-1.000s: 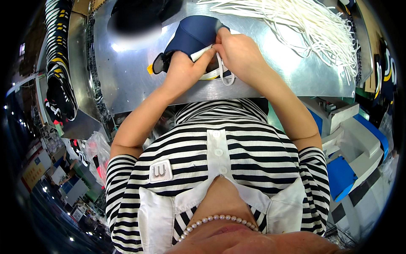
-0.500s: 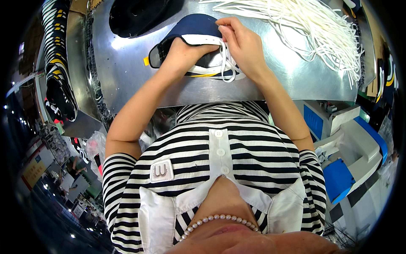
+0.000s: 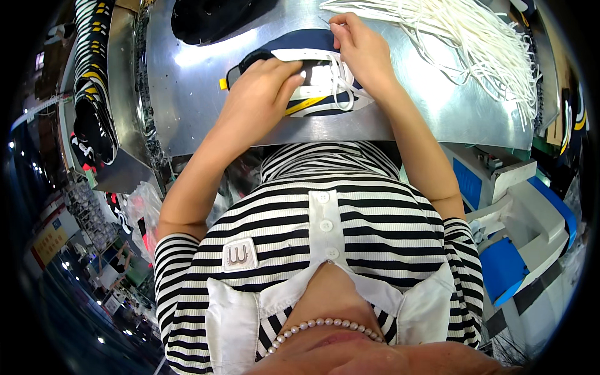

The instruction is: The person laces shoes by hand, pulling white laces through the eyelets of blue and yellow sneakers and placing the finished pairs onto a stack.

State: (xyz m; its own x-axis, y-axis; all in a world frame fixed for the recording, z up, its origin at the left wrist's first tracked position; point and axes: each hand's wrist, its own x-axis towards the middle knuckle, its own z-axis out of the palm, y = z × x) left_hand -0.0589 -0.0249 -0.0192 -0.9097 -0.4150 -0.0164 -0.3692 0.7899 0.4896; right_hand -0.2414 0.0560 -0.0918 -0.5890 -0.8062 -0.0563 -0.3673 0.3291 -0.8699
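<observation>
A navy shoe upper with a white eyelet strip, a yellow stripe and a yellow tab lies sideways on the metal table. White shoelace runs through its eyelets and hangs in loops across the throat. My left hand is closed at the collar opening, gripping the upper's edge with fingers bent and thumb toward the white strip. Above the toe side, my right hand has its fingertips pinched together. A thin dark sliver shows by those fingertips, too small to name.
A loose bundle of white laces spreads over the right of the metal table. One black piece lies at the far left. Nested shoe uppers line the left side. A grey and blue machine stands low right.
My left hand has come out of the shoe opening and now lies over its collar edge. My right hand has lifted slightly away from the eyelets. The upper sits a little lower and further right.
</observation>
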